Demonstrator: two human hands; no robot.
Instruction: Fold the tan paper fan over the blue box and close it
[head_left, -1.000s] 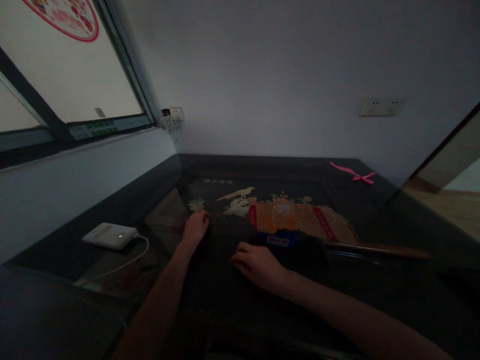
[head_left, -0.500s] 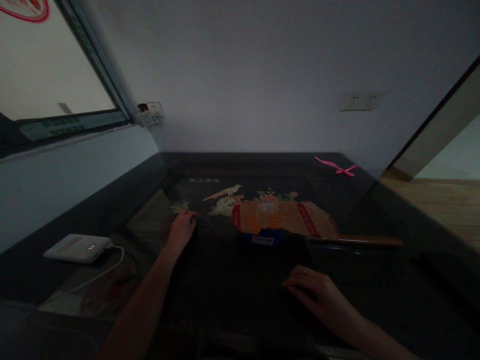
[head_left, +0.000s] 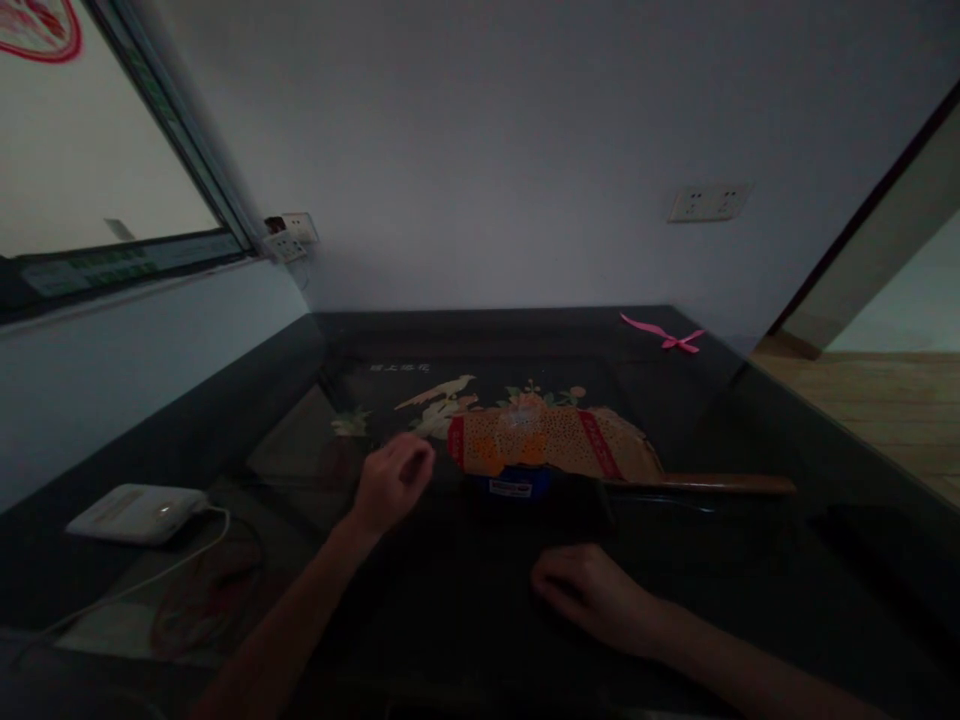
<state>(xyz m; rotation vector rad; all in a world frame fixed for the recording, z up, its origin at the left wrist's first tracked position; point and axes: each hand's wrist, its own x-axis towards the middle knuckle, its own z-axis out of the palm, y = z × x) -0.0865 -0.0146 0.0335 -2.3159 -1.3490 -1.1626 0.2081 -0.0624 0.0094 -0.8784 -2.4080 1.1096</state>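
Note:
My left hand [head_left: 391, 482] is curled above the dark table, left of a patterned orange and tan piece [head_left: 555, 438] with red bands. Its fingers are closed, and whatever they hold is hidden or too small to see. Nearer the front edge, my right hand [head_left: 589, 590] has its fingers bent together, and its fingertips are too dark to make out. Between the hands and farther back lies a dark object with a blue part [head_left: 517, 483] and a white label, beside the patterned piece. A brown handle [head_left: 724, 483] extends to the right.
A white device [head_left: 139, 513] with a cable lies at the left of the glossy table [head_left: 480, 328]. A pink ribbon [head_left: 675, 342] rests at the back right. Wall sockets [head_left: 709, 203] are above, and a dark object [head_left: 874, 545] is at the right.
My left hand has moved right and nearer, away from the thin sticks seen at its fingertips, and has curled up. My right hand has shifted left, its fingers more curled. The view has shifted slightly.

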